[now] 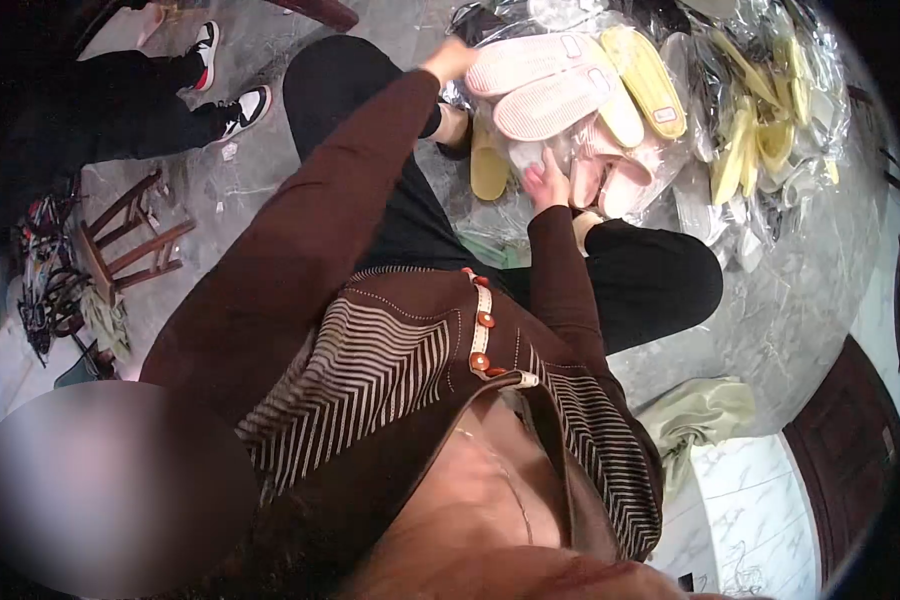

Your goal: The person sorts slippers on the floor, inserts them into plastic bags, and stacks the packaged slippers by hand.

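Two pink slippers [555, 105], soles up, lie side by side under shiny clear plastic. At their left end is my left hand [452, 60], rounded and closed; what its fingers hold is too blurred to make out. Below the slippers, my right hand [547, 182] is closed on a fold of clear plastic bag [526, 153], with one digit pointing up. Another pair, yellow slippers [645, 85], lies to the right of the pink ones. More pink slippers [620, 185] lie just right of my right hand. A single yellow slipper [488, 165] lies between my hands.
A heap of bagged yellow slippers [760, 130] spreads to the right. At left are a wooden stool [135, 235] and a tangled dark pile [50, 270]. Another person's sneakers [245, 108] stand at upper left. A pale green cloth [705, 408] lies at lower right.
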